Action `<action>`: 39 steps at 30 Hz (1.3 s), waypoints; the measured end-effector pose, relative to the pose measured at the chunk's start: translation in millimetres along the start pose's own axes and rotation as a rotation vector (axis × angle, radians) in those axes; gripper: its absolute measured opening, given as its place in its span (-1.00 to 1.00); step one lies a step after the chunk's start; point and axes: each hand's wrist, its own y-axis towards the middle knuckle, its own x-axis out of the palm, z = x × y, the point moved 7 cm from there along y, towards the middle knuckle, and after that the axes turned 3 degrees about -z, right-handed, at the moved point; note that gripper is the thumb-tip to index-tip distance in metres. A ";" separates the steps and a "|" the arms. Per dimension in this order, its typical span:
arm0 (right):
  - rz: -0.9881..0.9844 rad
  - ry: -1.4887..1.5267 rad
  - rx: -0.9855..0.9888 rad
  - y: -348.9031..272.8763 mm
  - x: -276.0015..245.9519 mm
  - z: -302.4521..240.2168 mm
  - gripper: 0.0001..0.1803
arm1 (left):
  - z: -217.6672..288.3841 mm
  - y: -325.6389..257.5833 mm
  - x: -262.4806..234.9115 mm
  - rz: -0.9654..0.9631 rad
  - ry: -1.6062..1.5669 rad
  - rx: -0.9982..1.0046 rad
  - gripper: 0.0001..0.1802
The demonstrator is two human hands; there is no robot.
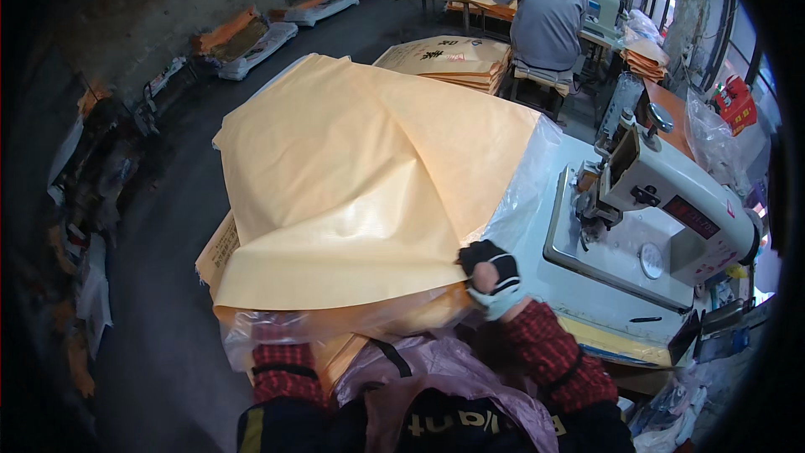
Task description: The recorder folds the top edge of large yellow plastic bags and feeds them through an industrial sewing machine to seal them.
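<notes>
A large pale-orange sack [327, 168] of smooth sheet material spreads over the table before me, creased across its middle. Its near edge is lifted, and a clear plastic liner [243, 340] hangs out beneath it. My right hand [490, 277], in a black and white glove with a bare patch showing, is closed on the sack's near right corner. My left forearm [288, 369], in a red checked sleeve, reaches under the near left edge; the left hand itself is hidden by the sack and liner. More clear plastic [528, 176] shows along the right side.
A white sewing machine [683, 214] stands on the table to the right. Beyond the sack lies a stack of printed sacks [449, 59]. Another person [549, 21] in grey sits farther back, facing away. Bundles [260, 46] line the left wall.
</notes>
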 end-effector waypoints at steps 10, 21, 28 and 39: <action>0.076 0.302 0.494 -129.7 -37.1 79.3 -0.94 | -3.8 59.2 -136.2 0.225 0.128 -0.041 -0.49; 0.098 0.170 0.126 -22.2 -7.6 -7.7 -0.84 | 66.8 79.7 -193.9 -0.057 -0.291 -0.002 -0.43; 0.151 0.090 0.138 -26.2 -8.6 1.8 -0.88 | 139.9 -93.5 14.5 -0.478 0.776 0.673 -0.67; 0.191 0.050 0.163 -51.3 -25.8 -16.3 -0.83 | 90.0 -15.7 -65.8 -0.171 -0.397 0.253 -0.60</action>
